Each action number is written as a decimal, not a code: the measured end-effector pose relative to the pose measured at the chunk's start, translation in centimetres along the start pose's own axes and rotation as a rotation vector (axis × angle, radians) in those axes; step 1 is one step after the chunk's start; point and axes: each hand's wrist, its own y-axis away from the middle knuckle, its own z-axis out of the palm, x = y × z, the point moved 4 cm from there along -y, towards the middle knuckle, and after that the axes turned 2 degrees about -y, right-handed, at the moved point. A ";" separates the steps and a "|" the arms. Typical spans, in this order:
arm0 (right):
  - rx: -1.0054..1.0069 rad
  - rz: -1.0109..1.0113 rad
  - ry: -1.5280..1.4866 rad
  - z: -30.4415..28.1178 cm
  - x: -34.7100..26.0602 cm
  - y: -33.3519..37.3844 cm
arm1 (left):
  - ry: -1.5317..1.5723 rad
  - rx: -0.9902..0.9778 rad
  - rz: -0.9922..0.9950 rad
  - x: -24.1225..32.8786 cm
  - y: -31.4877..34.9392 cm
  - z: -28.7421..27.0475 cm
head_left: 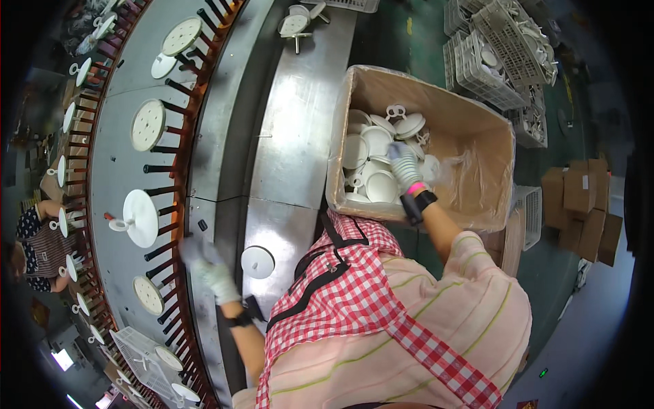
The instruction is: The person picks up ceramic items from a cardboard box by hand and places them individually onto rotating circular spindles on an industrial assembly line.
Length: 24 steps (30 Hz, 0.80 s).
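My right hand (403,165), in a grey glove with a pink cuff and a black wrist band, reaches into an open cardboard box (477,123) lined with clear plastic. Its fingers lie on a pile of white round plastic discs (376,142); the fingertips are hidden among them. My left hand (203,262), also gloved and blurred, hovers over the edge of a curved metal conveyor (122,170). Nothing shows in it. A single white disc (257,262) lies on the steel table (293,136) just right of that hand.
Dark pegs (163,191) line the conveyor rim, and white discs with stems (141,218) ride on it. Another person (37,242) works at far left. White plastic baskets (501,48) stand at top right, small cardboard boxes (586,204) at right, and another basket (143,354) at bottom left.
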 end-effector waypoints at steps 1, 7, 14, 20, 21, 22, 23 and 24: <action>0.071 0.029 0.195 -1.9 2.6 -0.2 | 0.209 -0.232 -0.306 1.0 3.5 2.3; -0.151 0.213 0.550 -1.8 10.9 0.2 | 0.391 -0.462 -0.228 5.0 10.6 4.2; -0.150 0.280 0.788 -4.8 4.1 0.4 | 0.495 -0.577 -0.285 4.4 7.5 3.5; -0.060 -0.099 -0.438 -4.7 -7.6 1.1 | 0.689 -0.689 -0.201 9.5 1.2 2.2; -0.238 -0.040 -0.769 -3.4 -10.7 2.2 | 0.706 -0.717 -0.168 10.6 -0.2 2.0; -0.429 0.030 -1.092 -2.1 -14.3 3.7 | 0.825 -0.725 -0.193 12.0 -1.7 1.6; -0.586 0.035 -1.219 -1.2 -17.5 5.3 | 0.949 -0.729 -0.212 13.5 -3.1 1.4; -0.719 0.042 -1.242 -0.6 -20.4 6.7 | 1.090 -0.716 -0.251 14.8 -4.2 1.2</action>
